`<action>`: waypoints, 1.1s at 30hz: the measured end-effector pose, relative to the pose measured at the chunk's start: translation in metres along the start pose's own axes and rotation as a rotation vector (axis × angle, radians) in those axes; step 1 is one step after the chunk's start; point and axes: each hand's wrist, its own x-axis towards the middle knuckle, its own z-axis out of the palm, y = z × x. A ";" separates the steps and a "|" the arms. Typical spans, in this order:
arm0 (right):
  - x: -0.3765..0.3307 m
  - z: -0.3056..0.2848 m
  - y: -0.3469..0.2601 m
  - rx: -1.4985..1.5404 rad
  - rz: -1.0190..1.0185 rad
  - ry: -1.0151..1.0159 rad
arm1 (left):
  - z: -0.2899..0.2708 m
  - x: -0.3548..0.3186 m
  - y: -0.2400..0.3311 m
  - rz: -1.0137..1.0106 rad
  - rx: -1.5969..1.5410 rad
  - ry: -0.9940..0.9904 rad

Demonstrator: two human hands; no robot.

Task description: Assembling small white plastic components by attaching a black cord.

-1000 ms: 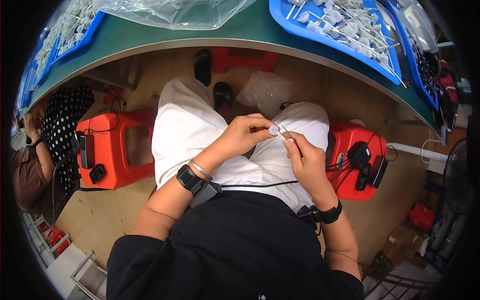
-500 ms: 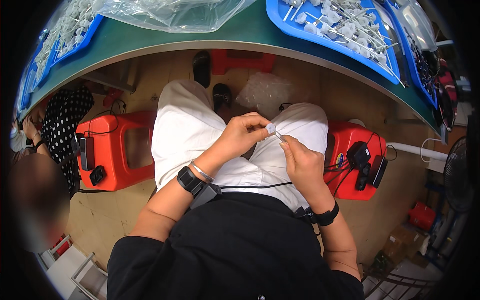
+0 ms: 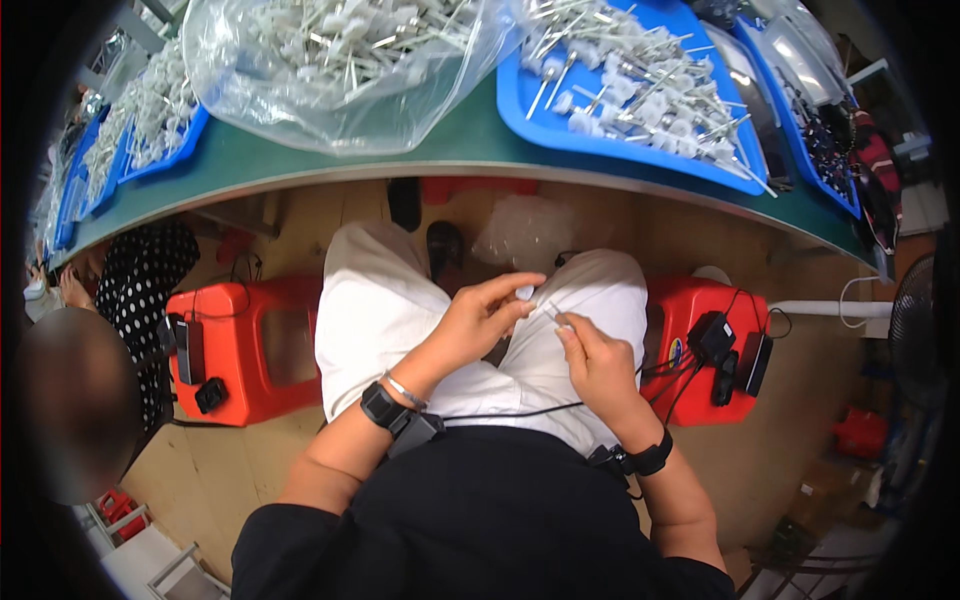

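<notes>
Over my lap, my left hand (image 3: 484, 315) pinches a small round whitish plastic piece (image 3: 525, 292) between thumb and fingers. Opposite it, my right hand (image 3: 597, 362) has thumb and forefinger closed on a thin metal pin (image 3: 552, 311), whose tip points toward the left hand. A small gap separates the pin from the plastic piece. On the green table ahead lies a blue tray (image 3: 520, 105) of similar white plastic heads with thin stems. Beside it, a clear plastic bag (image 3: 300, 130) is full of the same parts.
More blue trays stand at the table's left and right ends. Red stools (image 3: 235, 360) flank my legs, carrying black devices and cables. A person in a polka-dot garment (image 3: 150, 280) sits at the left. A fan (image 3: 912, 330) stands at the far right.
My hands have drawn apart; the pin and the white piece, touching or nearly so before, now have a gap between them. The view has tilted up, showing more of the table and the filled bag.
</notes>
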 end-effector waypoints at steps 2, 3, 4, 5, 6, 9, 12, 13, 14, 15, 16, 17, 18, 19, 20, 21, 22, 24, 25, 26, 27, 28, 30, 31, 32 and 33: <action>0.000 -0.001 0.000 0.000 -0.006 0.027 | -0.001 0.000 -0.002 0.013 0.001 0.010; -0.001 0.000 0.001 0.001 -0.007 0.016 | 0.000 -0.001 -0.003 0.032 -0.004 0.039; -0.001 0.000 0.001 0.001 -0.008 0.004 | 0.000 -0.001 -0.002 0.042 0.003 0.030; -0.001 -0.001 0.001 0.005 0.017 -0.027 | 0.000 -0.001 -0.001 0.057 0.023 0.059; -0.002 -0.001 0.002 0.006 0.021 -0.024 | 0.000 -0.004 -0.001 0.062 0.038 0.091; 0.001 0.000 0.006 0.038 -0.010 0.036 | -0.001 0.003 0.003 0.060 -0.054 0.090; 0.002 -0.004 0.008 0.078 0.070 0.008 | -0.002 0.007 0.021 -0.026 -0.119 0.071; 0.002 -0.004 0.009 0.089 0.070 0.014 | -0.002 0.007 0.026 -0.016 -0.164 0.059; 0.002 -0.003 0.011 0.095 0.065 0.014 | -0.001 0.008 0.028 -0.006 -0.208 0.047; 0.001 -0.002 0.013 0.114 0.076 0.006 | -0.002 0.008 0.029 -0.012 -0.228 0.039; 0.001 -0.002 0.015 0.132 0.087 -0.001 | -0.002 0.008 0.029 -0.010 -0.222 0.043; 0.001 -0.001 0.016 0.137 0.082 0.002 | -0.003 0.008 0.030 -0.025 -0.235 0.043; 0.002 -0.001 0.017 0.168 0.102 -0.006 | -0.004 0.009 0.030 -0.041 -0.247 0.042; 0.003 -0.001 0.018 0.200 0.122 -0.014 | -0.004 0.009 0.030 -0.037 -0.240 0.042; 0.002 -0.001 0.019 0.204 0.117 -0.008 | -0.004 0.009 0.031 -0.044 -0.235 0.046; 0.002 -0.001 0.020 0.223 0.139 -0.024 | -0.004 0.009 0.031 -0.049 -0.229 0.049; 0.002 -0.001 0.021 0.242 0.161 -0.039 | -0.004 0.009 0.030 -0.044 -0.220 0.048; 0.000 -0.001 0.023 0.259 0.171 -0.052 | -0.004 0.011 0.028 -0.025 -0.162 0.056; 0.001 -0.002 0.023 0.271 0.186 -0.074 | -0.004 0.011 0.029 -0.029 -0.127 0.064; 0.002 -0.001 0.024 0.274 0.182 -0.067 | -0.005 0.012 0.030 -0.025 -0.120 0.063; 0.001 -0.001 0.024 0.279 0.173 -0.072 | -0.004 0.011 0.029 -0.010 -0.074 0.060; 0.000 -0.001 0.024 0.285 0.164 -0.077 | -0.003 0.010 0.029 0.005 -0.029 0.058; 0.002 0.000 0.027 0.291 0.153 -0.075 | -0.004 0.011 0.031 0.012 -0.004 0.044; 0.002 0.001 0.028 0.293 0.141 -0.072 | -0.004 0.012 0.032 0.022 0.017 0.029; 0.002 0.000 0.029 0.298 0.143 -0.077 | -0.003 0.012 0.035 0.015 0.018 0.032; 0.003 -0.001 0.029 0.304 0.150 -0.083 | -0.001 0.013 0.039 0.006 0.004 0.031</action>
